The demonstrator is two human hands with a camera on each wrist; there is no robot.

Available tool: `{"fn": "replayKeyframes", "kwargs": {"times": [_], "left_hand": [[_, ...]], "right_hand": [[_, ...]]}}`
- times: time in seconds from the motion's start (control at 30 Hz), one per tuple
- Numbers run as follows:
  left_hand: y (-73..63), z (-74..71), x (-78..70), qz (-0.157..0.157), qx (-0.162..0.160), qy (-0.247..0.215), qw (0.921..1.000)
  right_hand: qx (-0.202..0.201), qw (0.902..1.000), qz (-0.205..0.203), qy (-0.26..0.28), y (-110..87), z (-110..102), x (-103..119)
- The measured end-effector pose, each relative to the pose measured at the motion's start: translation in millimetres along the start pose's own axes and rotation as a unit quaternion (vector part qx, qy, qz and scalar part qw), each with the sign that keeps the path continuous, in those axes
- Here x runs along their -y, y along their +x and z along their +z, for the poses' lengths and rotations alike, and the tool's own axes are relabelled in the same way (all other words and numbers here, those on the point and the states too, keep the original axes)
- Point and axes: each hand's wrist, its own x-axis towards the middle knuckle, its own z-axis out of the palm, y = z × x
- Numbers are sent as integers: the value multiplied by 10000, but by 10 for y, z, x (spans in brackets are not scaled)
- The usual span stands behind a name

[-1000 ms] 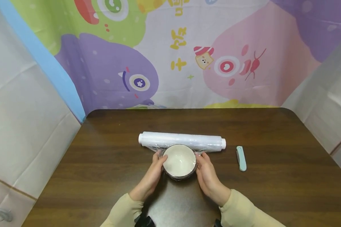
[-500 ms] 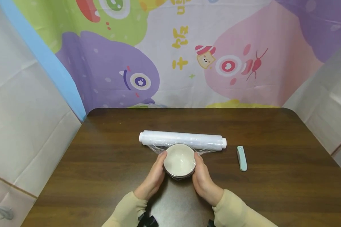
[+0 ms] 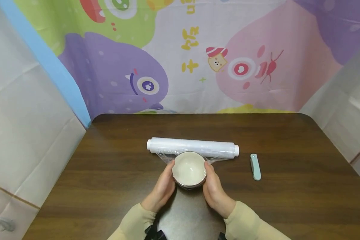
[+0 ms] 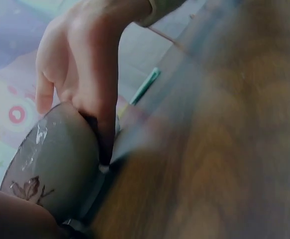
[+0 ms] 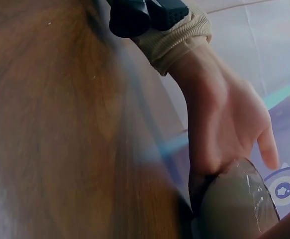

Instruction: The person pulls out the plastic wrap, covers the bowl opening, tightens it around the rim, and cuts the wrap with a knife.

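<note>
A small bowl (image 3: pixel 189 169), cream inside and darker-rimmed, sits near the middle of the table. My left hand (image 3: pixel 161 188) holds its left side with the thumb at the rim. On the opposite side my right hand (image 3: pixel 215 188) holds it in the same way. Shiny clear film clings to the bowl, and a brown leaf-like pattern (image 4: pixel 26 190) shows on its outside in the left wrist view. Behind it lies a white roll of plastic wrap (image 3: pixel 193 147), with clear film (image 3: pixel 166 157) running from the roll to the bowl. Most fingers are hidden behind and under the bowl.
A mint-green folding knife (image 3: pixel 255 167), apparently folded, lies right of the bowl. The brown wooden table (image 3: pixel 108 173) reaches back to a cartoon-printed curtain (image 3: pixel 192 93). Pale fabric walls stand on both sides.
Both hands have shifted their hold, with the right hand coming inward and both thumbs settling at the bowl's rim. In the last half second almost nothing has moved.
</note>
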Motion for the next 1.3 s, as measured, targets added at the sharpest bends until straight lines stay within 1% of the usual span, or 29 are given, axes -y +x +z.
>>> {"fn": "replayKeyframes", "kwargs": {"times": [0.13,0.2,0.23,0.27,0.4,0.43,0.47,0.5,0.57,0.67,0.73,0.77,0.87,0.9,0.97,1.0,1.07,1.1,1.2,1.23,1.3], "left_hand": [[-42,-23,-30,-145,-9,279,9995],[-69,-49,-44,-221,-24,582,9981],[-56,-97,-2,-258,-55,776,9966],[-65,-126,4,-258,-50,1021,9944],[49,-398,231,-263,12,1953,9804],[83,-466,290,-264,66,2110,9771],[89,-497,296,-241,144,2257,9738],[120,-550,345,-232,208,2371,9710],[130,-589,361,-181,360,2565,9657],[138,-608,384,-34,467,2894,9560],[149,-605,397,144,472,3048,9512],[148,-599,397,313,477,3168,9468],[162,-595,397,517,333,3430,9373],[169,-597,394,540,282,3482,9354],[177,-601,378,553,200,3651,9291],[185,-610,374,466,151,3681,9285],[198,-622,356,455,162,3791,9241],[209,-632,351,436,183,3787,9243],[239,-663,335,471,259,3912,9187],[242,-675,331,489,274,3973,9160],[241,-697,321,553,293,4169,9068]], "right_hand": [[303,9991,184,-240,0,-90,31],[479,9966,327,-590,-10,-136,55],[555,9941,392,-841,-19,-158,65],[635,9904,455,-1138,-31,-184,75],[976,9673,508,-2287,-61,-271,110],[1044,9623,479,-2464,-65,-286,116],[1102,9581,446,-2605,-63,-300,120],[1139,9552,399,-2702,-59,-305,125],[1129,9495,287,-2913,-54,-303,126],[982,9436,93,-3162,-35,-291,99],[847,9401,-25,-3303,-22,-280,82],[791,9394,-59,-3335,-17,-275,76],[652,9337,-179,-3516,0,-272,73],[638,9320,-197,-3563,5,-276,77],[639,9270,-253,-3687,16,-294,86],[641,9237,-288,-3767,20,-306,92],[656,9168,-365,-3923,28,-336,109],[667,9139,-399,-3984,32,-350,118],[730,9057,-513,-4145,45,-391,148],[740,9039,-539,-4179,52,-407,148],[767,8991,-564,-4273,82,-447,130]]}}
